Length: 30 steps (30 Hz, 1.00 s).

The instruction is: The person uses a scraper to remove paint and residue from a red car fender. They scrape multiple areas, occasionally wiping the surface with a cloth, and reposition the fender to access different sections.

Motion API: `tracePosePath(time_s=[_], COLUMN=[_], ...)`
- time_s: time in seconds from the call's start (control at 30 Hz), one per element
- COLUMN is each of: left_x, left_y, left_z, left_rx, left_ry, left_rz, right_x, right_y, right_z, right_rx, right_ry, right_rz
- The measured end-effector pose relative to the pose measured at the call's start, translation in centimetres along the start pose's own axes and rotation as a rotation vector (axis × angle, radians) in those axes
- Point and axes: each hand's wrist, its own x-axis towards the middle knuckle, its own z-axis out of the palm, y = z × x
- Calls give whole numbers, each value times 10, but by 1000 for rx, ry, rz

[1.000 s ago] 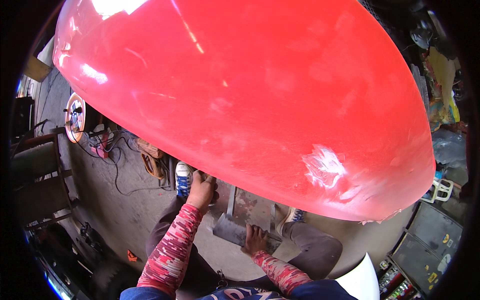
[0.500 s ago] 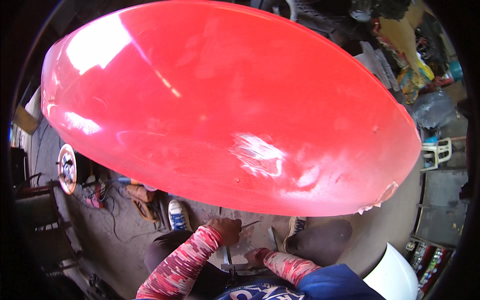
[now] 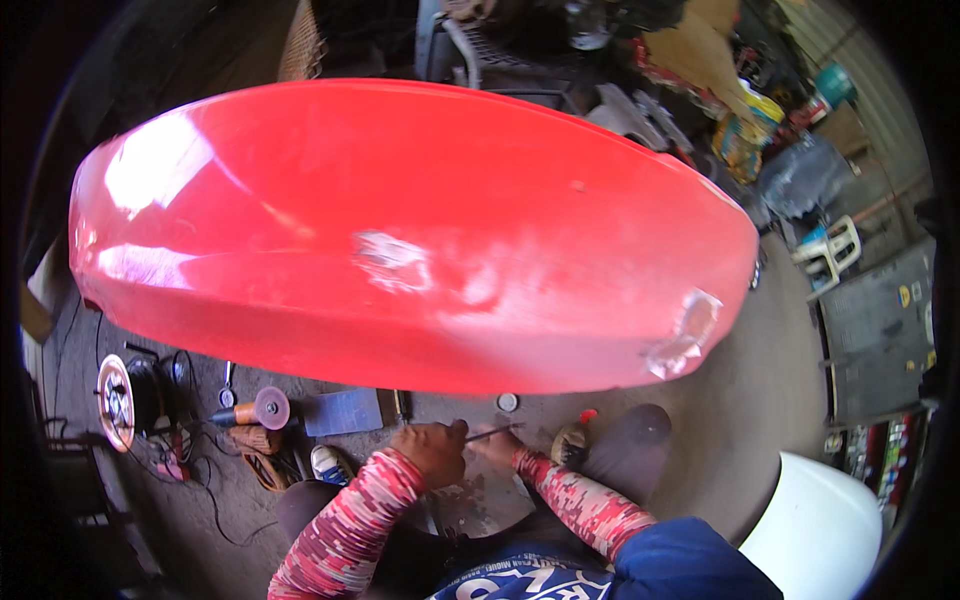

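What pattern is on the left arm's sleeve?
The left sleeve has a blocky camouflage pattern in reds, pinks and white, best seen in the head view.

Around me, bare grey floor point(image 3: 745, 385) runs past a white plastic stool point(image 3: 827, 246) toward a pale ribbed wall point(image 3: 882, 105).

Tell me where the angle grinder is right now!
In the head view, the angle grinder is at lower left, just left of the blue-grey board and below the large red panel.

left grip point(image 3: 430, 455) curled in a fist, right grip point(image 3: 493, 447) near it, forearms point(image 3: 352, 518) angled inward
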Motion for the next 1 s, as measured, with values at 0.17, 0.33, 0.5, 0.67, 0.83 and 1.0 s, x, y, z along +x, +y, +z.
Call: tracePosePath(time_s=[0.17, 0.33, 0.5, 0.67, 0.83, 1.0], left_x=[-4, -16, -57, -71, -38, 15], left_y=[26, 69, 108, 139, 178, 218], left_z=[-13, -18, 39, 64, 46, 38], left_rx=[-30, -334, -1152, -1054, -1015, -580], left_ry=[91, -55, 68, 161, 272, 396], left_rz=[97, 22, 34, -16, -21, 132], right_x=[-49, -131, -190, -202, -172, -156], right_y=[-29, -79, -104, -114, -118, -116], right_z=[-70, -130, -142, -134, -177, -203], right_rx=[1380, 1640, 1623, 1541, 1570, 1553], right_ry=[-27, 151, 303, 310, 426, 348], right_rz=[294, 27, -28, -153, -229, -186])
